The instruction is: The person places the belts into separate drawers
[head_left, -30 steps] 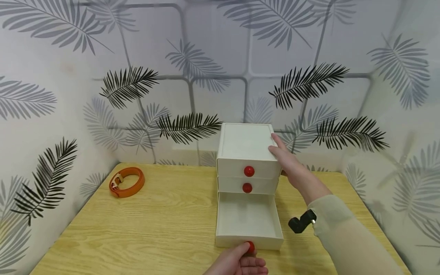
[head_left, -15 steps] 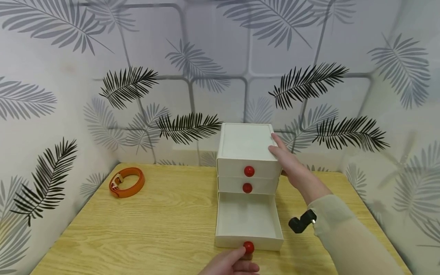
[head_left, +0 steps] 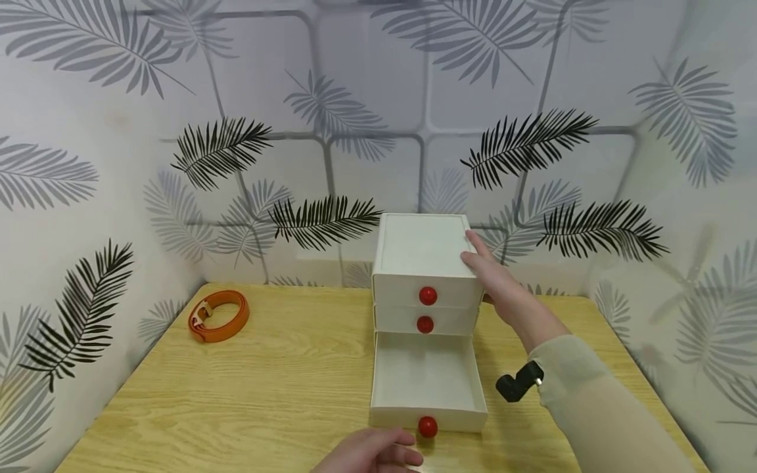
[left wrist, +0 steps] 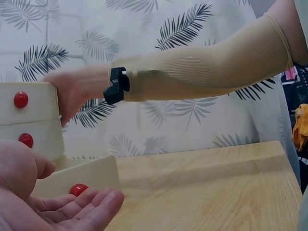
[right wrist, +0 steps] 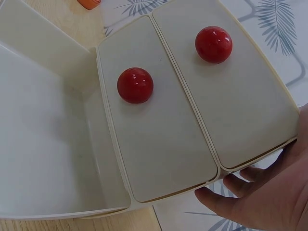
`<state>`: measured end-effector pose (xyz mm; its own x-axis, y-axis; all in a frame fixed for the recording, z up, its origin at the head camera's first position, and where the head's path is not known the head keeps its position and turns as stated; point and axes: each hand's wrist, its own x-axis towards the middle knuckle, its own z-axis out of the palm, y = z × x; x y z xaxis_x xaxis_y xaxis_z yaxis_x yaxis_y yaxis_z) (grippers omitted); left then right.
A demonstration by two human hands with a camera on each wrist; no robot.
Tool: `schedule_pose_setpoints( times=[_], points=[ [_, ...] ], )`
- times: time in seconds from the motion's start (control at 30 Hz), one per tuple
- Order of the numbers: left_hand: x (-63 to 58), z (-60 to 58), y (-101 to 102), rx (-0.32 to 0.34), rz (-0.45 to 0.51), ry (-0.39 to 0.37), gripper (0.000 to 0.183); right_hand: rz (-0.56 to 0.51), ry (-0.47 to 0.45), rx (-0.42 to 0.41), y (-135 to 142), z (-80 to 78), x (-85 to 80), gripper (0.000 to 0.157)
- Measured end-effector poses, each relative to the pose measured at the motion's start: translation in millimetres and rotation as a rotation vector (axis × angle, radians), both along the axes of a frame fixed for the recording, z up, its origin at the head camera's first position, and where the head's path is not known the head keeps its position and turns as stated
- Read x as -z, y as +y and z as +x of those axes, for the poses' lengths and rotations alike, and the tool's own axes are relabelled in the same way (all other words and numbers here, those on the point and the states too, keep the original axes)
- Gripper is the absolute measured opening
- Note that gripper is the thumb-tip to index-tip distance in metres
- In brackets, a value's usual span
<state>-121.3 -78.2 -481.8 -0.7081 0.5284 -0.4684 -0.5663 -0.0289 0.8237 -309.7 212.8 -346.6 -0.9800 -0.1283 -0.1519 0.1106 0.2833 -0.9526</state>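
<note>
A white drawer unit (head_left: 424,246) with round red knobs stands at the table's right half. Its bottom drawer (head_left: 427,374) is pulled well out, and the inside looks bare. My left hand (head_left: 372,453) is just left of the bottom red knob (head_left: 428,427), apart from it, fingers loosely extended and holding nothing. In the left wrist view the left hand (left wrist: 57,192) partly hides the drawer front. My right hand (head_left: 503,286) rests on the unit's upper right edge; in the right wrist view, fingers (right wrist: 216,201) of it lie against the side wall.
A coiled orange belt (head_left: 235,323) with a metal buckle lies on the wooden table (head_left: 266,394) at the back left. Leaf-patterned walls (head_left: 378,171) enclose the table's back and sides. The two upper drawers (right wrist: 149,125) are closed.
My left hand has let go of the bottom drawer's knob and moved left and slightly down. The drawer stays pulled out, and my right hand keeps its place on the unit.
</note>
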Motion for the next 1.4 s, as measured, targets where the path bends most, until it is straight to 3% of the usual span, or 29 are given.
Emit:
schedule_pose_setpoints(
  times=[0.33, 0.5, 0.7, 0.93, 1.4],
  points=[
    [-24.7, -5.2, -24, 0.053, 0.063, 0.073, 0.051, -0.011, 0.004, 0.004, 0, 1.4, 1.1, 0.071],
    [-41.1, -14.8, -34, 0.013, 0.117, 0.091, 0.053, -0.004, 0.006, 0.007, 1, 1.0, 1.2, 0.071],
    [-54.1, -27.3, -52, -0.078, 0.133, 0.193, 0.056, -0.004, 0.002, 0.004, 0, 0.3, 0.9, 0.071],
    [-65.1, -42.2, -70, -0.169, 0.043, 0.296, 0.06, -0.005, 0.0, 0.011, 0, -0.3, 1.7, 0.071],
    [-68.1, -68.8, -87, -0.382, -0.313, 0.546, 0.046, -0.001, 0.011, 0.003, 0, 0.6, 2.8, 0.071]
  ],
)
